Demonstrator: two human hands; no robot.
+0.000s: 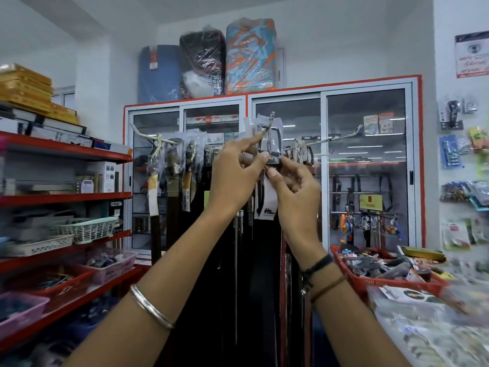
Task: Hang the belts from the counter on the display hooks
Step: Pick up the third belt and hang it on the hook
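Head view: both hands' grip pinches a wrapped belt buckle (270, 144) at the hook (270, 120): left hand (235, 176), right hand (293, 189)

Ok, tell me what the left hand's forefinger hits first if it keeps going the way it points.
Probably the hook. The left hand points its forefinger up and right, its tip at the bagged buckle just under the hook's upturned end. Depth is unclear, so it may pass in front.

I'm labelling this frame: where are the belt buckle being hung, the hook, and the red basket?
belt buckle (270, 144), head view, on its plastic-wrapped frame.
hook (271, 117), head view, on its upturned tip.
red basket (370, 283), head view, on its front wall.
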